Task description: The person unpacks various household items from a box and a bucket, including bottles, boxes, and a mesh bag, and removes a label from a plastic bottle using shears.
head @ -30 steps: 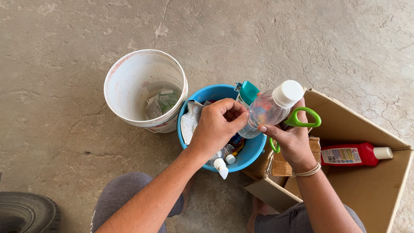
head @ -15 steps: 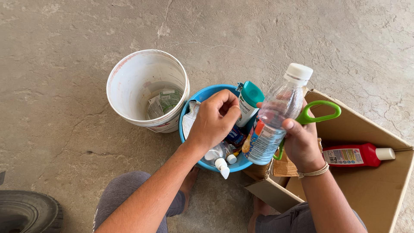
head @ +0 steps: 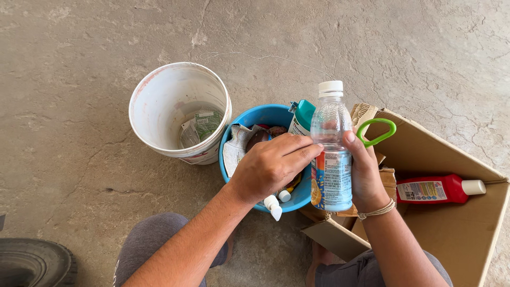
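My right hand [head: 366,175] grips a clear plastic bottle [head: 330,154] with a white cap and a printed label, held upright above the blue bowl's right rim. The same hand also carries green-handled scissors [head: 376,132], whose loop shows behind the thumb. My left hand [head: 271,166] reaches across over the blue bowl [head: 265,114], its fingertips touching the bottle's label at mid-height. It holds nothing that I can see. The bowl contains a teal-capped container [head: 302,118], crumpled wrappers and small white-capped bottles [head: 273,206].
A white bucket [head: 179,109] with wrappers in its bottom stands left of the bowl. An open cardboard box [head: 451,212] at the right contains a red bottle [head: 438,189] with a white cap. A tyre [head: 33,261] lies at the bottom left. Thin wire [head: 265,57] curls on the concrete floor.
My right hand has turned the bottle from tilted to upright. My left hand has moved from the bowl's contents to the bottle's label, fingers now stretched out.
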